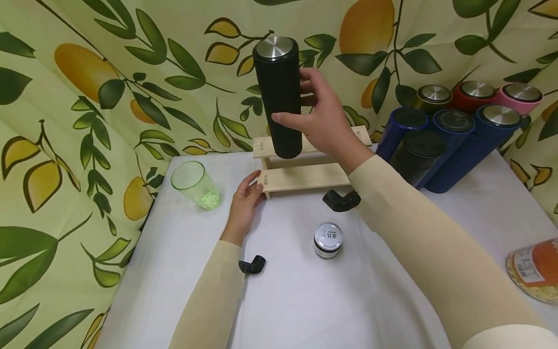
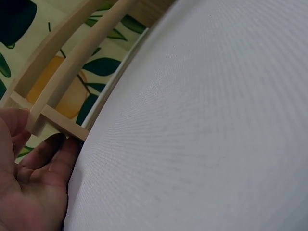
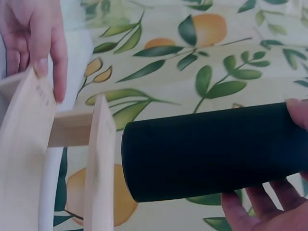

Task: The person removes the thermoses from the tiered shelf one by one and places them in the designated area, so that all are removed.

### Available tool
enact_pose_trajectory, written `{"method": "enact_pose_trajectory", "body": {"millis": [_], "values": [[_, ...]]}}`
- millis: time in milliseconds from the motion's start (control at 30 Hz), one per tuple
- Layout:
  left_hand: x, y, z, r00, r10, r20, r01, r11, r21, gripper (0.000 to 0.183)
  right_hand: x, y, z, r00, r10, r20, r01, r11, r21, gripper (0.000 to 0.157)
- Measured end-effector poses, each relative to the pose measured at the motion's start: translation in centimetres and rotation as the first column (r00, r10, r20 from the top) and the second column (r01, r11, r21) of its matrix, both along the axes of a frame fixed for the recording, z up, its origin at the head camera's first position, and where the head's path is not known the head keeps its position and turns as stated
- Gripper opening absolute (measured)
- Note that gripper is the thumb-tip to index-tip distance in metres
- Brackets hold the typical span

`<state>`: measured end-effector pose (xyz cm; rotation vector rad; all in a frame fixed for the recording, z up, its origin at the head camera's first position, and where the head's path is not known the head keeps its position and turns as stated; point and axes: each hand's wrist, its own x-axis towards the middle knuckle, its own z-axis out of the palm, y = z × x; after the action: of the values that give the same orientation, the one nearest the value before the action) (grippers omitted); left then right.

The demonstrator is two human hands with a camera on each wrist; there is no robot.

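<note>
In the head view my right hand (image 1: 324,116) grips a black thermos (image 1: 279,97) with a silver-topped lid. The thermos hangs upright, slightly tilted, over the upper step of a two-step wooden rack (image 1: 305,178). Its base is apart from the rack in the right wrist view, where the thermos (image 3: 211,151) lies between thumb and fingers. My left hand (image 1: 245,206) holds the left end of the lower step. The left wrist view has that hand's thumb and fingers (image 2: 62,159) around the corner of the rack (image 2: 67,82).
A green glass (image 1: 196,184) stands left of the rack. In front is a small jar (image 1: 328,240) with a silver lid. Several thermoses (image 1: 451,140) crowd the right back. At the right edge sits an orange-labelled tub (image 1: 536,271). A patterned curtain (image 1: 174,63) borders the table.
</note>
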<state>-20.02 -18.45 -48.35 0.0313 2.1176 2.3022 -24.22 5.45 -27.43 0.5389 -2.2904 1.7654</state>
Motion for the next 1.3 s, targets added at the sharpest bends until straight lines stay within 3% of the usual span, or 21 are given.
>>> {"method": "enact_pose_trajectory", "body": {"millis": [367,733,900,1133,1300], "values": [[0.0,-0.1,-0.3,1.0,0.006,-0.014,-0.006,1.0,-0.01,0.047,4.8,3.1,-0.1,0.996,-0.035,-0.079,0.029,0.996,-0.082,0.075],[0.1,-0.1,-0.3,1.0,0.014,-0.006,-0.015,0.999,-0.051,0.045,9.6,6.4,-1.9,0.989,-0.086,-0.12,0.074,0.992,-0.104,0.078],[0.2,0.0,-0.2,1.0,0.015,-0.004,-0.015,0.998,-0.067,0.046,11.3,7.9,-2.8,0.983,-0.101,-0.151,0.087,0.992,-0.092,0.081],[0.2,0.1,-0.2,1.0,0.003,-0.009,-0.004,0.998,-0.056,0.046,13.4,9.8,-4.0,0.979,-0.112,-0.169,0.081,0.98,-0.181,0.084],[0.3,0.1,-0.2,1.0,-0.001,-0.023,-0.001,0.998,-0.07,0.046,14.5,11.5,-4.9,0.972,-0.155,-0.177,0.122,0.975,-0.183,0.087]]}}
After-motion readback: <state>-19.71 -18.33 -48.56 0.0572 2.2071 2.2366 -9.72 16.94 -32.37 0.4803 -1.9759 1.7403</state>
